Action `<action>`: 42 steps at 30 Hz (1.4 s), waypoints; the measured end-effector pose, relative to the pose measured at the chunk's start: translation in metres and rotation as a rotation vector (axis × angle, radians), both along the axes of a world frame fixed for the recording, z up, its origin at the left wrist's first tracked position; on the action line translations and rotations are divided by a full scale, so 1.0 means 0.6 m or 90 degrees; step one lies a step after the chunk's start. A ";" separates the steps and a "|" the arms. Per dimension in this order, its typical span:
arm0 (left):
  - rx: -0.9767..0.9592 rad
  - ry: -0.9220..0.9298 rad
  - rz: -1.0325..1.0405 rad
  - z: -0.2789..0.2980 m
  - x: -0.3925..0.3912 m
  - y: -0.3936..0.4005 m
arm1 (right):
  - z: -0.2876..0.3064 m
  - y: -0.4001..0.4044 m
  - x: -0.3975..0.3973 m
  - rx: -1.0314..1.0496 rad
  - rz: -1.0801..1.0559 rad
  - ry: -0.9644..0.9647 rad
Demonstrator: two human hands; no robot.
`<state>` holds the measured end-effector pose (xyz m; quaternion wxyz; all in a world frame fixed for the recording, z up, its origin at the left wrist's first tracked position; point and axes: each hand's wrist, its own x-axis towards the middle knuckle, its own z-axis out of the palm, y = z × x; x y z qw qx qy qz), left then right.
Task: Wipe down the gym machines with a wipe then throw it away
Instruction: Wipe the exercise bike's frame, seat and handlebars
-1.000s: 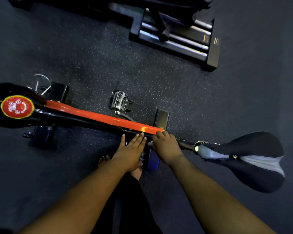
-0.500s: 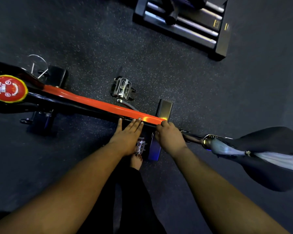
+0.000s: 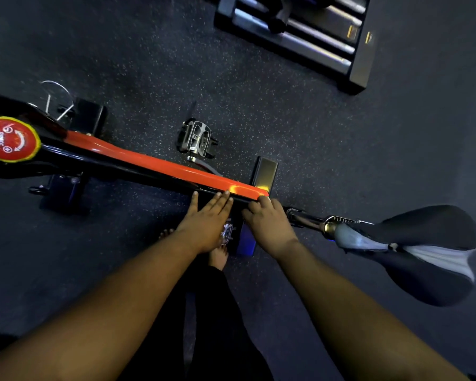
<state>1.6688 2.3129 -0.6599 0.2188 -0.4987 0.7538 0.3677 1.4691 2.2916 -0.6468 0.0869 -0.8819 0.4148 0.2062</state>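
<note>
While the left hand [image 3: 208, 218] presses flat, fingers straight, on the bike frame [image 3: 160, 165], the right hand [image 3: 267, 221] beside it curls over that frame's end.

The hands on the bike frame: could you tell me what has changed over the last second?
Little changed: the left hand stays flat against the frame, the right hand stays curled at its rear end. Only the camera drifted. No wipe is visible.

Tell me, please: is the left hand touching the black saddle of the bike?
No. The left hand lies flat against the bike frame, while the saddle is far off beyond the right hand.
</note>
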 end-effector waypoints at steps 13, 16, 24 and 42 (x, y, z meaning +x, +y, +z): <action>-0.009 0.013 -0.002 0.006 -0.032 -0.005 | 0.000 -0.004 -0.002 0.085 -0.253 -0.075; -0.015 0.016 0.001 0.022 -0.037 -0.001 | 0.019 0.033 -0.027 0.081 -0.267 -0.164; 0.092 0.081 0.162 0.111 -0.049 0.027 | 0.120 0.083 -0.033 0.192 -0.338 -0.211; 0.089 0.613 0.919 0.387 0.086 0.099 | 0.360 0.063 0.179 0.184 -0.106 -0.459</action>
